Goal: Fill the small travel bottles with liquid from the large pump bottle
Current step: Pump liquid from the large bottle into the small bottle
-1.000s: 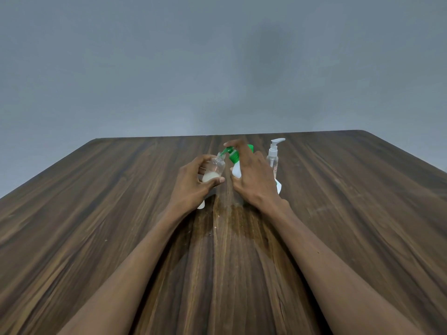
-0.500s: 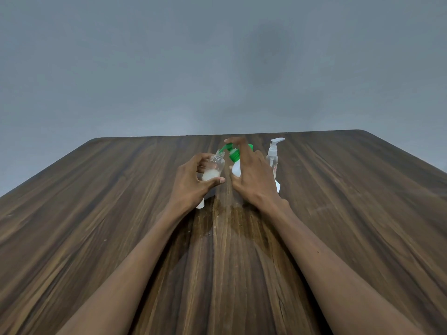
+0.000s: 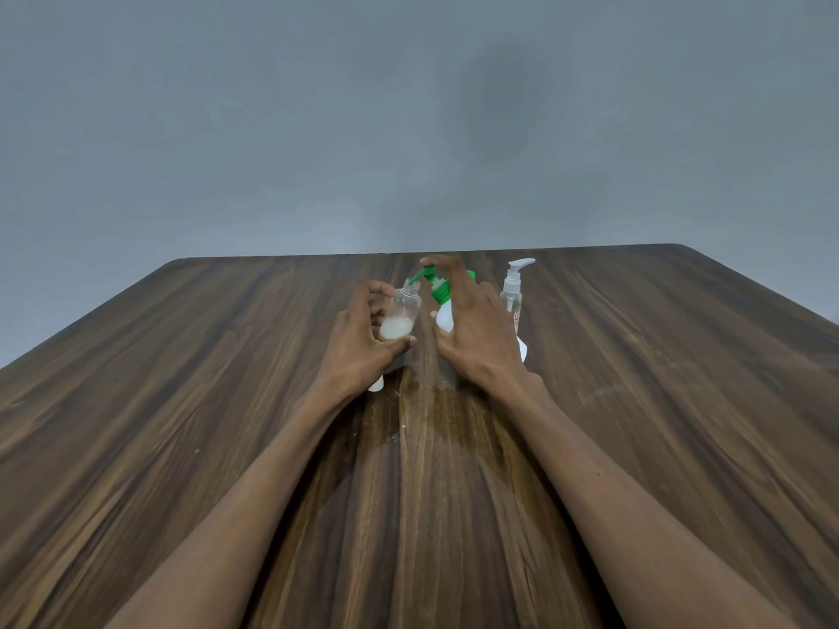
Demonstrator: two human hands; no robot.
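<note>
Clear travel bottle [image 3: 402, 316] – tilted, part-filled white, mouth at green-pumped white bottle's [image 3: 444, 311] spout

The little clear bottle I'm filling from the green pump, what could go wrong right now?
The small bottle is tilted in the left hand, its narrow mouth right at the green nozzle; a slight shift could send liquid onto the table. The right hand pressing could also rock the pump bottle into the clear spray bottle.

The table [image 3: 635, 401] is made of dark, streaky wood. The small bottle [image 3: 404, 311] is made of clear plastic. The pump bottle [image 3: 445, 317] is made of smooth white plastic with a green top.
</note>
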